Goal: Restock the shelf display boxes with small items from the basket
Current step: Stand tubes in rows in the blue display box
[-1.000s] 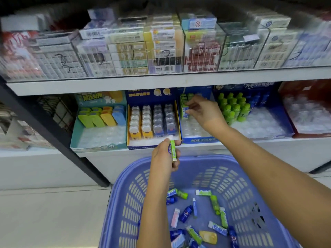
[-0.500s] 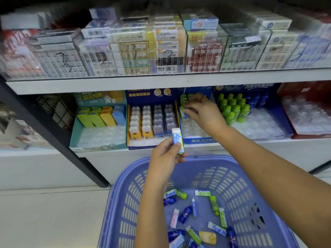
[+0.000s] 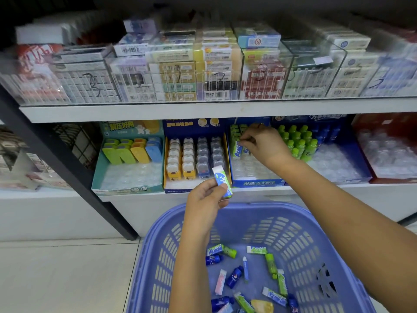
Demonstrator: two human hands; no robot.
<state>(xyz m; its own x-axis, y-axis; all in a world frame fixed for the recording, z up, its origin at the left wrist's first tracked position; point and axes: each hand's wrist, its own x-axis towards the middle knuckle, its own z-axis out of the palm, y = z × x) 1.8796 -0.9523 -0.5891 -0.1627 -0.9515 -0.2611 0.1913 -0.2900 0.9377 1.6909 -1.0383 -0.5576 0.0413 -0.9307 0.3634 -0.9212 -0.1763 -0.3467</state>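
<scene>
A blue plastic basket (image 3: pixel 300 224) in front of me holds several small green, blue and pink packs (image 3: pixel 234 274). My left hand (image 3: pixel 203 199) pinches one blue-green-white pack (image 3: pixel 222 180) above the basket's far rim, in front of the lower shelf. My right hand (image 3: pixel 262 144) reaches into the blue display box (image 3: pixel 257 182), fingertips pinching a like pack (image 3: pixel 238 150) standing among the green ones at its back. The front of that box shows bare clear tray slots.
The lower shelf also carries a teal box (image 3: pixel 126 189) with coloured blocks, a blue-yellow box (image 3: pixel 196 188) of bear-shaped items, a box of green and blue bottles (image 3: pixel 300 143) and a red box (image 3: pixel 388 145). Stacked cartons behind clear dividers (image 3: pixel 216 71) fill the upper shelf.
My left hand rose from the basket toward the shelf and turned its pack broad face to me. My right hand stayed in the blue box, shifting slightly down onto the standing packs.
</scene>
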